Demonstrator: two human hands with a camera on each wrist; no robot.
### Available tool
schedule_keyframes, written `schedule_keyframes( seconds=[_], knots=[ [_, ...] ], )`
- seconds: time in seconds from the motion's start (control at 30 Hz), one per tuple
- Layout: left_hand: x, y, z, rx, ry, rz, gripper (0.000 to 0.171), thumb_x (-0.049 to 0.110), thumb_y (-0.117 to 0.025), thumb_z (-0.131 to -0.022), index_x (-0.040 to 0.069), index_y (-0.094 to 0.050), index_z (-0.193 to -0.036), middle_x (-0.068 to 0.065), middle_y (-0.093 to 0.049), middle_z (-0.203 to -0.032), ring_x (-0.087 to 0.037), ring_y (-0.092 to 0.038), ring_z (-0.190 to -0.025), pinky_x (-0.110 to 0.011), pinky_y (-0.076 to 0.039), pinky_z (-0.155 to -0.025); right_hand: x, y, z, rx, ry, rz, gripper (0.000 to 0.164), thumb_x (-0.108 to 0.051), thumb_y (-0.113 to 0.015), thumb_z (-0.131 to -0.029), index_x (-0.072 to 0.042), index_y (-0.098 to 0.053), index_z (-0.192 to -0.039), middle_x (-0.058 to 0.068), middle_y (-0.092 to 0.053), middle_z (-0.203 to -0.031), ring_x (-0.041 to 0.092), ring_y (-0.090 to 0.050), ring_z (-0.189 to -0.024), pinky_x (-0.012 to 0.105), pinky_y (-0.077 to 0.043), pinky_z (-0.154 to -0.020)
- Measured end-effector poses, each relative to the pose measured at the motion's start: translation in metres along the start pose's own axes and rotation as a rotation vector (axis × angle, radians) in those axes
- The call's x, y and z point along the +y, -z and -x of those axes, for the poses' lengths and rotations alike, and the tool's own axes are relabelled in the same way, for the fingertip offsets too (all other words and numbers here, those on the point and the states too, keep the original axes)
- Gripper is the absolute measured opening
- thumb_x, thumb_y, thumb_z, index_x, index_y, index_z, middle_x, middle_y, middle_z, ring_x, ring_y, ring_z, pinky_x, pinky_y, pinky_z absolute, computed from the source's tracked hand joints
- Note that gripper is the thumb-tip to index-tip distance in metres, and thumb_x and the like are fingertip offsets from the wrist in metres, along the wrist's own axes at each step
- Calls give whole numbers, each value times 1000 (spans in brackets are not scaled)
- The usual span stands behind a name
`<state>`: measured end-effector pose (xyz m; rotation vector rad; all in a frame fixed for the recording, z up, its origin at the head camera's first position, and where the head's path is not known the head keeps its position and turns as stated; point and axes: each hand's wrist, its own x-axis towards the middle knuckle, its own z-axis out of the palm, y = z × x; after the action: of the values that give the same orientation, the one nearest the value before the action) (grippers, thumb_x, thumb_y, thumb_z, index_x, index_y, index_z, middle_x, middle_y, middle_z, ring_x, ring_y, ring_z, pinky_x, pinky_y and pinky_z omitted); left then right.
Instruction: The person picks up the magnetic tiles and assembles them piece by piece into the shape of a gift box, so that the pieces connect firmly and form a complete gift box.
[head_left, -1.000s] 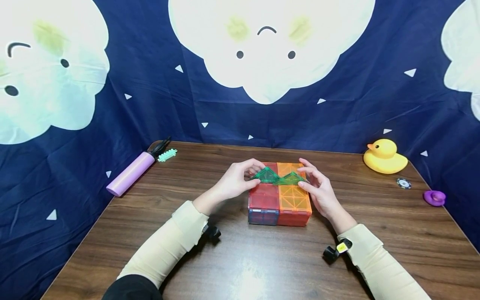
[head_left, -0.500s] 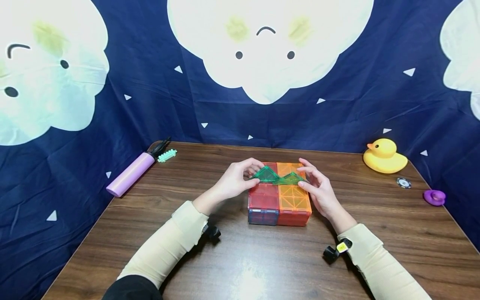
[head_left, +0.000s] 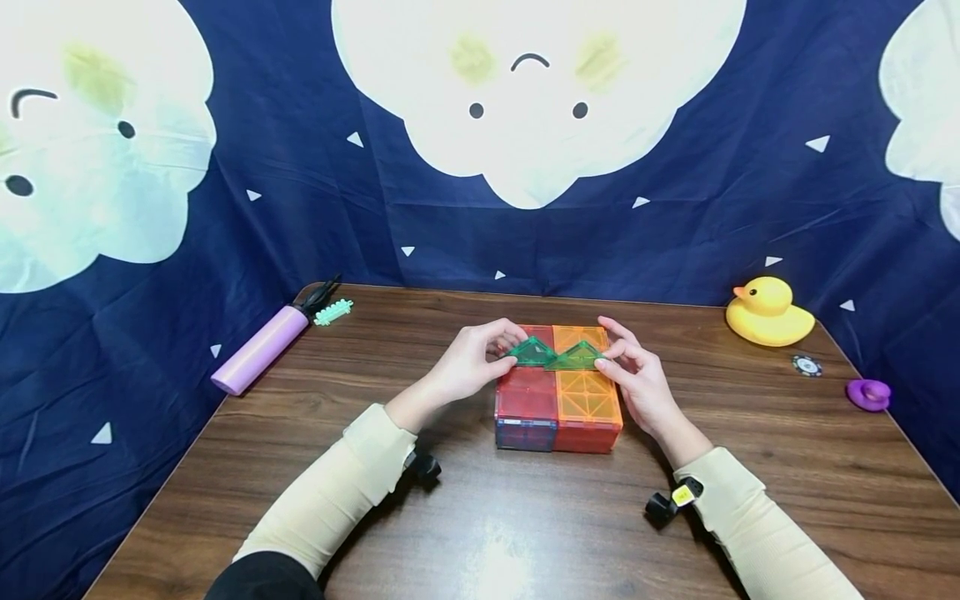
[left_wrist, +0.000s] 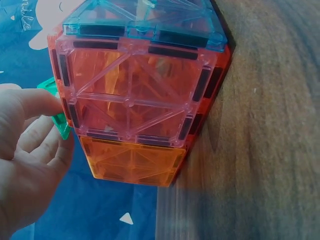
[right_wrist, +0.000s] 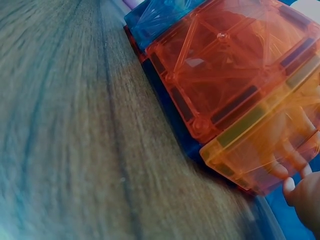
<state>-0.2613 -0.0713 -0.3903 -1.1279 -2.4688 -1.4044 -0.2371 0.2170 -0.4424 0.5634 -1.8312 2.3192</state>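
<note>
A low box of see-through magnetic tiles, red and orange on top with blue and red front sides, sits mid-table. Two triangular tiles stand side by side across its top. My left hand pinches the green triangle tile between thumb and fingers; in the left wrist view the green tile shows past the box's edge. The yellowish-green triangle tile is pinched by my right hand. In the right wrist view the right hand shows partly behind an orange tile; its triangle is hidden there.
A purple pump-like cylinder and a mint-green bumpy strip lie at the back left. At the right are a yellow rubber duck, a poker chip and a small purple duck. A blue cloth hangs behind the table.
The right hand's triangle tile has shifted slightly left and stands a little higher, and that hand's fingers have moved with it. The left hand and its tile have barely moved.
</note>
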Motion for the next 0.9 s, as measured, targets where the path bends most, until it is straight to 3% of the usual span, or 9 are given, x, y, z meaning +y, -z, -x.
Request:
schedule_keyframes(
  seconds=[0.27, 0.43, 0.7, 0.9],
  knots=[
    [0, -1, 2, 25, -27, -23, 27, -4, -71, -90, 5, -67, -115, -7, -72, -107, -15, -67, -92, -28, -56, -83, -1, -1, 0, 9, -4, -7, 34, 17, -60, -92, -15, -68, -81, 25, -30, -158, 35, -18, -152, 27, -31, -115],
    [-1, 0, 2, 8, -55, -50, 27, -4, -70, -91, 5, -66, -116, -8, -72, -109, -16, -67, -93, -29, -56, -83, -1, -1, 1, 9, 0, -9, 34, 18, -60, -91, -14, -70, -85, 29, -27, -158, 35, -19, -152, 27, -32, -115],
    [0, 1, 3, -45, -28, -73, 35, 2, -73, -91, 6, -64, -125, -9, -71, -114, -17, -67, -98, -31, -54, -87, -1, 2, 2, -8, -17, 19, 20, 15, -61, -92, 1, -69, -104, 23, -31, -159, 35, -20, -151, 53, -10, -122],
    [1, 2, 3, -32, -27, -67, 37, 3, -74, -90, 7, -64, -126, -8, -71, -114, -17, -67, -97, -30, -54, -87, -1, 3, 3, -25, -40, 29, 21, 13, -62, -92, 9, -64, -113, 18, -32, -160, 33, -23, -151, 49, -9, -123]
  ],
)
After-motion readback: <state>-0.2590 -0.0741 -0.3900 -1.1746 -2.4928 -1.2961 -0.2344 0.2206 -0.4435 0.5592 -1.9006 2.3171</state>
